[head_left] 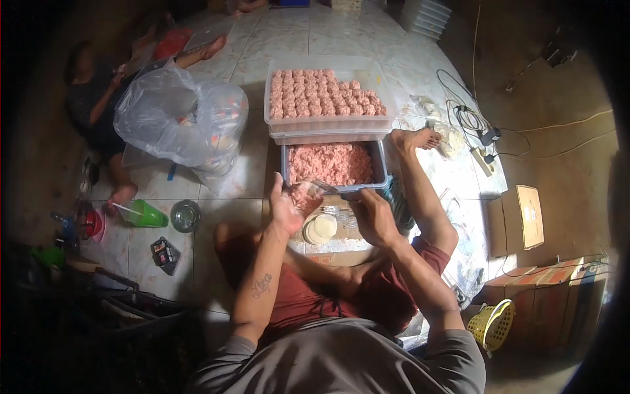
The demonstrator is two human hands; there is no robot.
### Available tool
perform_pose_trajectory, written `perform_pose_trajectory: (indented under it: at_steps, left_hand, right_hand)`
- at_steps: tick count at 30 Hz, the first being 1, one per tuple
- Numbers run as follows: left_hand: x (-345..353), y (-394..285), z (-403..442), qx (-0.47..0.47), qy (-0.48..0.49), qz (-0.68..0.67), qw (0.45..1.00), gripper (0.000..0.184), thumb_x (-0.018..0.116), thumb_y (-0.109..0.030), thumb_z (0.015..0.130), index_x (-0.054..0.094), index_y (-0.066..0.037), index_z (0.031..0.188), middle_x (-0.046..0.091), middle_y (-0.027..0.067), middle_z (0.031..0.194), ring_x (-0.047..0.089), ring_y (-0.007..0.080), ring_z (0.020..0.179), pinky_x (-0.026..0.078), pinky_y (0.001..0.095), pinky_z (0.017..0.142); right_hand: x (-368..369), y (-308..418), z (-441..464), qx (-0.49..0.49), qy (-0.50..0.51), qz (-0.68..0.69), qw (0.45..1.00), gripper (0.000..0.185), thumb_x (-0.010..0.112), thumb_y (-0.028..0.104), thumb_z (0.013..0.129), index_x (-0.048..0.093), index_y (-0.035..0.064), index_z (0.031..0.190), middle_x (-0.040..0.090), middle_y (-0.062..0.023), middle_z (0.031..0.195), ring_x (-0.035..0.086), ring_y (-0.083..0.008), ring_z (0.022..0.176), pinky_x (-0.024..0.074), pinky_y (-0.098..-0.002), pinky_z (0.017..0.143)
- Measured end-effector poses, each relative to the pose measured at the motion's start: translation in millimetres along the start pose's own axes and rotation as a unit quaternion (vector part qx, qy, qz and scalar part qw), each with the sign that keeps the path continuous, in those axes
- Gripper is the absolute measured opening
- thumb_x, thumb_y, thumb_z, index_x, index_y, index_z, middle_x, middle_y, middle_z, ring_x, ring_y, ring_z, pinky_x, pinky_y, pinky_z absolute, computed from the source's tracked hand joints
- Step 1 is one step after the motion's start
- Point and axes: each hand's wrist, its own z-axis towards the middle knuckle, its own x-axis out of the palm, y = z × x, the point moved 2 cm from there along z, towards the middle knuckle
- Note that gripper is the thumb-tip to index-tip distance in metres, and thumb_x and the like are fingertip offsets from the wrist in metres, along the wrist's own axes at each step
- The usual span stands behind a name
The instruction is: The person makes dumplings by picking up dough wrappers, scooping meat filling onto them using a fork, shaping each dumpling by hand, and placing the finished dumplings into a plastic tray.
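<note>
My left hand [287,209] is cupped palm up, thumb raised, with a portion of pink minced meat [304,199] in it. My right hand [375,218] grips the dark handle of a flat metal utensil [321,187]; its blade reaches over the meat in my left palm. Whether it is a knife or a spatula I cannot tell. Just beyond both hands is a grey-blue tub [384,172] filled with pink minced meat mixture [330,163]. Below them lies a stack of round pale dough wrappers [321,228] beside some forks [330,211].
Behind the tub, stacked clear trays [272,111] hold rows of shaped meat balls [315,92]. A large plastic bag [164,118], a green cup [149,215] and a glass ashtray [186,215] are on the left. Another person [98,98] sits there. Cables [466,115] and a power strip [482,161] lie right.
</note>
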Motion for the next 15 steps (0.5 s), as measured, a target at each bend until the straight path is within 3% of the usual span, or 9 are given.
perform_pose_trajectory:
  at_steps: [3, 5, 7, 9, 11, 12, 13, 15]
  left_hand:
    - [20, 9, 10, -0.008, -0.012, 0.040, 0.999, 0.086, 0.041, -0.073, 0.096, 0.057, 0.004, 0.131, 0.068, 0.0196, 0.119, 0.067, 0.0346, 0.103, 0.053, 0.0490, 0.096]
    - [37, 8, 15, -0.007, 0.034, 0.039, 0.999, 0.085, 0.039, -0.073, 0.097, 0.058, 0.002, 0.131, 0.068, 0.0191, 0.121, 0.067, 0.0317, 0.106, 0.054, 0.0485, 0.095]
    - [34, 5, 16, 0.019, -0.031, 0.076, 0.996, 0.086, 0.039, -0.073, 0.097, 0.056, 0.002, 0.134, 0.067, 0.0199, 0.123, 0.067, 0.0314, 0.106, 0.054, 0.0478, 0.095]
    - [35, 4, 19, 0.008, -0.012, 0.064, 0.998, 0.088, 0.038, -0.074, 0.097, 0.055, 0.003, 0.136, 0.067, 0.0204, 0.123, 0.066, 0.0326, 0.107, 0.054, 0.0470, 0.096]
    - [42, 5, 18, -0.028, 0.024, 0.042, 0.998, 0.089, 0.038, -0.075, 0.096, 0.055, 0.003, 0.136, 0.067, 0.0208, 0.123, 0.066, 0.0340, 0.108, 0.053, 0.0470, 0.097]
    - [39, 7, 15, -0.007, -0.022, 0.040, 0.999, 0.090, 0.038, -0.076, 0.095, 0.055, 0.002, 0.136, 0.067, 0.0210, 0.123, 0.066, 0.0351, 0.107, 0.052, 0.0475, 0.097]
    - [29, 2, 17, 0.002, -0.023, 0.038, 0.999, 0.090, 0.038, -0.076, 0.095, 0.055, 0.002, 0.136, 0.067, 0.0210, 0.123, 0.066, 0.0351, 0.107, 0.052, 0.0475, 0.097]
    - [-5, 5, 7, -0.040, -0.062, 0.057, 0.996, 0.090, 0.039, -0.076, 0.095, 0.055, 0.002, 0.137, 0.067, 0.0215, 0.123, 0.066, 0.0358, 0.107, 0.052, 0.0494, 0.098]
  right_hand:
    - [15, -12, 17, 0.052, 0.018, -0.061, 0.997, 0.014, 0.059, 0.004, 0.093, 0.065, 0.0012, 0.105, 0.065, -0.0204, 0.100, 0.065, -0.0427, 0.089, 0.0522, -0.0467, 0.075]
    - [13, -21, 27, 0.016, -0.053, -0.038, 0.998, 0.013, 0.059, 0.003, 0.093, 0.066, 0.0023, 0.104, 0.065, -0.0201, 0.098, 0.065, -0.0426, 0.088, 0.0521, -0.0463, 0.075]
    - [8, -21, 31, 0.048, -0.090, 0.031, 0.994, 0.014, 0.057, 0.003, 0.094, 0.066, 0.0030, 0.104, 0.065, -0.0200, 0.098, 0.065, -0.0414, 0.089, 0.0521, -0.0466, 0.076]
    - [16, -49, 36, 0.021, -0.048, -0.031, 0.998, 0.015, 0.057, 0.009, 0.095, 0.067, 0.0037, 0.103, 0.067, -0.0200, 0.098, 0.067, -0.0412, 0.088, 0.0538, -0.0479, 0.076]
    - [27, -108, 32, 0.086, -0.021, -0.305, 0.948, 0.018, 0.059, 0.014, 0.095, 0.066, 0.0046, 0.107, 0.069, -0.0208, 0.102, 0.069, -0.0416, 0.088, 0.0553, -0.0496, 0.076]
    - [11, -95, 40, 0.165, 0.020, -0.272, 0.948, 0.023, 0.058, 0.018, 0.094, 0.064, 0.0046, 0.112, 0.070, -0.0227, 0.106, 0.070, -0.0426, 0.089, 0.0562, -0.0511, 0.074]
    - [2, -91, 41, 0.154, -0.012, -0.269, 0.951, 0.024, 0.059, 0.012, 0.093, 0.060, 0.0028, 0.116, 0.069, -0.0241, 0.109, 0.069, -0.0424, 0.088, 0.0563, -0.0510, 0.073]
    - [-13, -75, 39, -0.067, -0.078, -0.149, 0.984, 0.021, 0.058, 0.004, 0.092, 0.061, 0.0008, 0.112, 0.069, -0.0241, 0.106, 0.069, -0.0420, 0.088, 0.0557, -0.0505, 0.076]
